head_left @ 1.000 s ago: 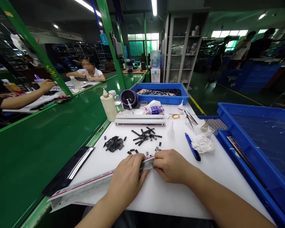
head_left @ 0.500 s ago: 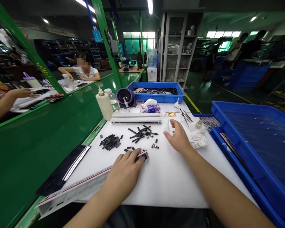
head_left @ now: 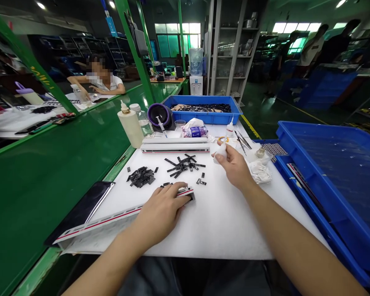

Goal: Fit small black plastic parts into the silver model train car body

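Note:
My left hand point(head_left: 162, 209) is closed over the right end of a long white channel-shaped strip point(head_left: 111, 218) with a red stripe, which slants across the near left of the table. In my right hand point(head_left: 234, 164) is a small white squeeze bottle point(head_left: 220, 153), its thin tip pointing up, gripped between thumb and fingers. Ahead of my left hand lie a heap of small black rectangular pieces point(head_left: 141, 176) and a looser pile of narrow black strips point(head_left: 185, 165). A few tiny pieces point(head_left: 201, 181) rest just right of them.
White bars point(head_left: 175, 147) lie across the back, before a tissue pack point(head_left: 195, 129). A large cream bottle point(head_left: 130, 127) stands back left. Tweezers point(head_left: 243, 142) and crumpled tissue point(head_left: 260, 172) sit at the right. Blue trays point(head_left: 299, 168) flank the table. A co-worker point(head_left: 103, 78) sits beyond the green bench.
My right hand has closed on the squeeze bottle and raised it slightly. My left hand stays on the strip. The view has tilted down a little.

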`<state>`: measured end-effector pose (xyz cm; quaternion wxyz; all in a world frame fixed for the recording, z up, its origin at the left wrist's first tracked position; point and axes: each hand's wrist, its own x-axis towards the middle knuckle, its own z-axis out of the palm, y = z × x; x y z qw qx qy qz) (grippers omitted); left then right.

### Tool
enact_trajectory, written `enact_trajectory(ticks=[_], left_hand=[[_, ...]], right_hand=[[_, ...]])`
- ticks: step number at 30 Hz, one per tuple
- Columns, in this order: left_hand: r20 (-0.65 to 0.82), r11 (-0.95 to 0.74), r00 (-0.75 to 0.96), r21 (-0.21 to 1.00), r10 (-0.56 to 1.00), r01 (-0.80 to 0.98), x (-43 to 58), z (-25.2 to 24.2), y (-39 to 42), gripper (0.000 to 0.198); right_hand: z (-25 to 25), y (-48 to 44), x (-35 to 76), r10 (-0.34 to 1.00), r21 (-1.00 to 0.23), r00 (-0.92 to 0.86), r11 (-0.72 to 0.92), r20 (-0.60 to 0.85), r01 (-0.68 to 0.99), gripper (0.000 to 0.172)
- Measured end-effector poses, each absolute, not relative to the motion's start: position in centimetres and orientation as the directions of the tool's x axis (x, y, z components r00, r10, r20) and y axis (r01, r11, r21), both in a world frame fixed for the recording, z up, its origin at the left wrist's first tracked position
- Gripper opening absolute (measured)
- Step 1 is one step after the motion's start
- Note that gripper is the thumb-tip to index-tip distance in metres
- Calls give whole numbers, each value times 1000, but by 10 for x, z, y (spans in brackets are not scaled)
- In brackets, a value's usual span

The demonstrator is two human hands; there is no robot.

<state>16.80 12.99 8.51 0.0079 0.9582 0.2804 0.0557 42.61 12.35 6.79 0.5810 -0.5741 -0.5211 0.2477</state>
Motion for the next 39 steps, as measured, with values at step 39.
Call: enact_trajectory(ticks=[39], left_hand=[[119, -841, 833, 72, 541, 536, 170, 78, 132, 36]], right_hand=[[67, 85, 365, 796, -688, 67, 474, 602, 550, 43]])
